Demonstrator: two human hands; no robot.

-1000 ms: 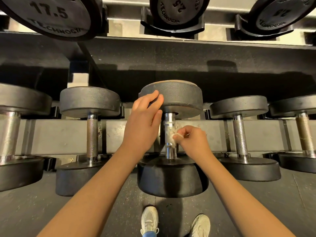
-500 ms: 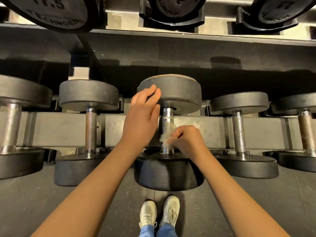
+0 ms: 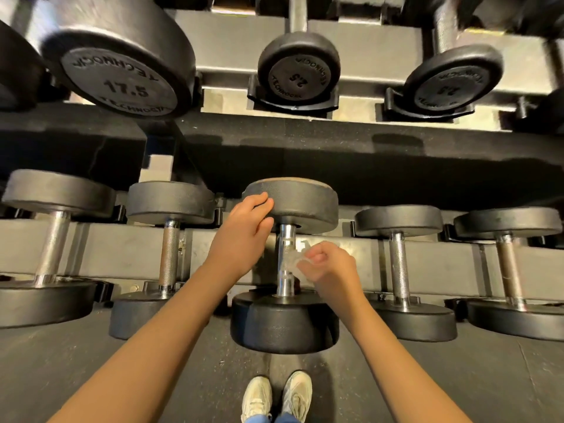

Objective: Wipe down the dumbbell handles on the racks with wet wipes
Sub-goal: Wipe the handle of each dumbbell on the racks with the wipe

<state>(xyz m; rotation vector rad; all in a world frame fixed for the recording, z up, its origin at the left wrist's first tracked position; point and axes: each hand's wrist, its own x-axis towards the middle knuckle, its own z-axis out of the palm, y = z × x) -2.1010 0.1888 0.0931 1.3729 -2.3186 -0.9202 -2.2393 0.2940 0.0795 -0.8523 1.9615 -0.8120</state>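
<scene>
Lower rack: five dumbbells, one wipe

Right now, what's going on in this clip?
A person stands at a dumbbell rack, cleaning the middle dumbbell on the lower row. The right hand pinches a wet wipe against the chrome handle, about halfway along it. The left hand rests on the edge of that dumbbell's far head, apparently to steady it.
</scene>
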